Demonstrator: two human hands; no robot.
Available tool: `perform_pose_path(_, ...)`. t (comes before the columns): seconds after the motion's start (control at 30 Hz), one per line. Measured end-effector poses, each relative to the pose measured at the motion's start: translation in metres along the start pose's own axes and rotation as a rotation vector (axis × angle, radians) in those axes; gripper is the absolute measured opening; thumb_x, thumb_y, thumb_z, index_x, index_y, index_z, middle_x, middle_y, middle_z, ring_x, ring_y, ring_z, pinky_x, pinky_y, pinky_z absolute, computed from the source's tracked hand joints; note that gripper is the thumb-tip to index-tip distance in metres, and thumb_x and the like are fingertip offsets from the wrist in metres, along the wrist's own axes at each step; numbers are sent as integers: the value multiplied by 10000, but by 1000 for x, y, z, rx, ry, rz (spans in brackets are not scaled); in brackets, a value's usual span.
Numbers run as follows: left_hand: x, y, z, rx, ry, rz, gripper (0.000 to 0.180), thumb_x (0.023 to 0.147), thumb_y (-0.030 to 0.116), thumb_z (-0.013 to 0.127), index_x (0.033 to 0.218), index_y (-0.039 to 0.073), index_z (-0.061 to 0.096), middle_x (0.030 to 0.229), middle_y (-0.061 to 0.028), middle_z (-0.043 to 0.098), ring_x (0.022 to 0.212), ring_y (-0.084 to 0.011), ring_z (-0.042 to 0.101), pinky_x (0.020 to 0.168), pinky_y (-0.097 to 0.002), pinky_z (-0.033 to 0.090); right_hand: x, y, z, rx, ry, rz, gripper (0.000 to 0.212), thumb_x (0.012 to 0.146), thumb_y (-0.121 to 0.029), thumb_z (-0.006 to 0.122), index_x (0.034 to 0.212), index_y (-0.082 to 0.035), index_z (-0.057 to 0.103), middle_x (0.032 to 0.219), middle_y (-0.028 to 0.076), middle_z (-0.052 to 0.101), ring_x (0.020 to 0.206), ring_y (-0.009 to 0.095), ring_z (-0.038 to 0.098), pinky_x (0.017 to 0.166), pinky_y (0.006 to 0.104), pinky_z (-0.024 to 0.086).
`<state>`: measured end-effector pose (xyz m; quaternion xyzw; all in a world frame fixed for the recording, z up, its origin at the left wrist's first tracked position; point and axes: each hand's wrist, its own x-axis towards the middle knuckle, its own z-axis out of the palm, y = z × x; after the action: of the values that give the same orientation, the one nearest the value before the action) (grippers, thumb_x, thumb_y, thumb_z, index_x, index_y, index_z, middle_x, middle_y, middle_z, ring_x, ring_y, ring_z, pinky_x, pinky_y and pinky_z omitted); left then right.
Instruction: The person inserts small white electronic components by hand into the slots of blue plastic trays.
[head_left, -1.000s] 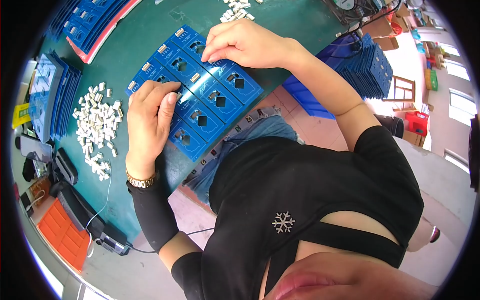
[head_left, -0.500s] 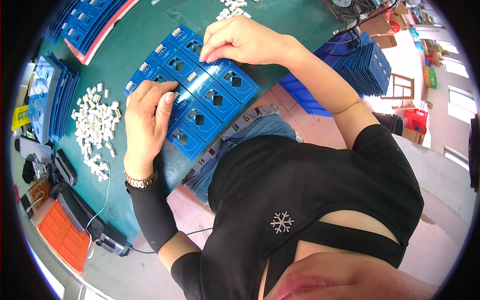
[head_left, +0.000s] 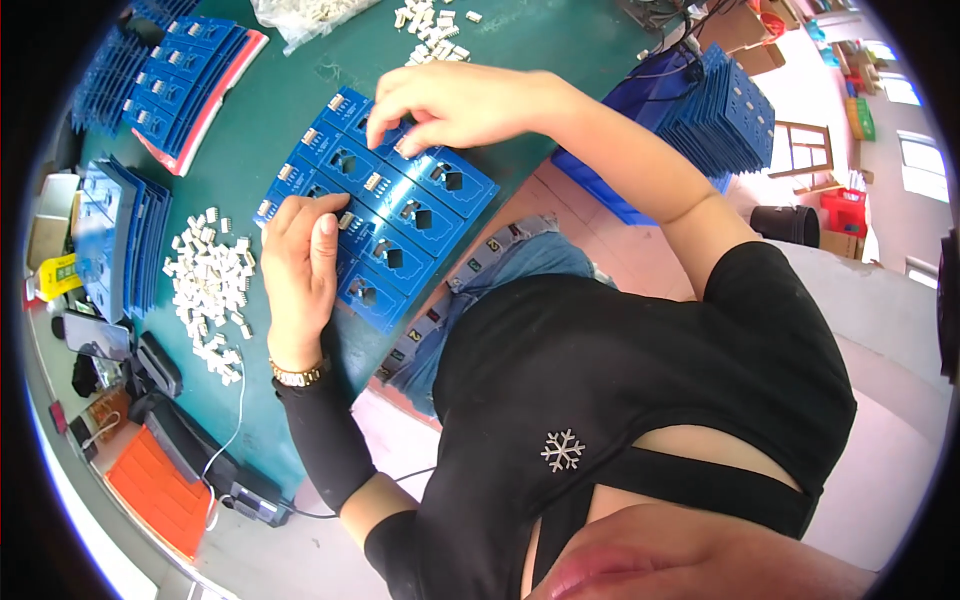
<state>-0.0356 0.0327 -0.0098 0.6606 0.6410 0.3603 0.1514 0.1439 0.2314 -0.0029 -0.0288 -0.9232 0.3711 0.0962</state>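
1. The right hand [head_left: 445, 105] has opened since the earlier frame: thumb and forefinger, pinched together half a second ago, now stand apart over the far part of the blue board [head_left: 385, 215], a white plug [head_left: 401, 146] just by the thumb tip. The loosened pinch suggests the plug has been let go.
2. The left hand [head_left: 300, 268] rests at the board's left side, fingers bent close together, thumb a little apart; I cannot tell whether they grip anything.
3. The board lies flat on the green table [head_left: 290, 90] before the worker, several plugs standing along its far edge.
4. Beside the left hand spreads a loose heap of plugs [head_left: 210, 285], with leaning boards [head_left: 150, 240] beyond.
5. Farther off, a clear bag [head_left: 310, 15] now shows more fully at the top.
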Motion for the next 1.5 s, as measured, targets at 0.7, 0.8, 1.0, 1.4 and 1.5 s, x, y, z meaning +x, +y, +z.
perform_pose_path(0.7, -4, 0, -25, 196, 198, 137, 234, 932, 214, 547, 1075, 59, 648, 824, -96, 587, 809, -289, 560, 782, -394, 401, -92, -40, 46, 1025, 498, 637, 311, 918, -95, 598, 1191, 53, 584, 784, 95, 668, 490, 71, 536, 431, 167, 392)
perform_pose_path(0.8, -14, -17, -40, 89, 465, 53, 238, 975, 185, 494, 998, 28, 671, 758, -85, 581, 702, -233, 543, 670, -347, 417, -101, -51, 38, 934, 677, 546, 293, 934, -49, 561, 1202, 67, 587, 765, 58, 653, 481, 56, 507, 495, 183, 451)
perform_pose_path(1.0, -16, -32, -21, -59, 536, -158, 161, 934, 102, 566, 864, 20, 685, 692, -83, 603, 627, -202, 582, 575, -327, 456, -58, -34, -27, 805, 730, 379, 317, 942, -68, 574, 1240, 39, 577, 801, -3, 606, 497, 15, 406, 509, 190, 402)
perform_pose_path(1.4, -9, -21, -18, 81, 135, -50, 71, 803, 69, 653, 861, 39, 682, 761, -123, 599, 733, -320, 600, 658, -405, 487, 224, 67, -49, 838, 642, 268, 232, 928, -109, 588, 1116, 17, 636, 859, 167, 687, 541, 61, 454, 441, 196, 323)
perform_pose_path(1.5, -8, -20, -19, 88, 133, -32, 79, 811, 59, 653, 882, 41, 684, 756, -115, 592, 723, -305, 595, 649, -390, 484, 252, 79, -45, 735, 715, 354, 192, 915, -107, 595, 1056, 5, 661, 825, 146, 694, 537, 85, 465, 436, 230, 345)
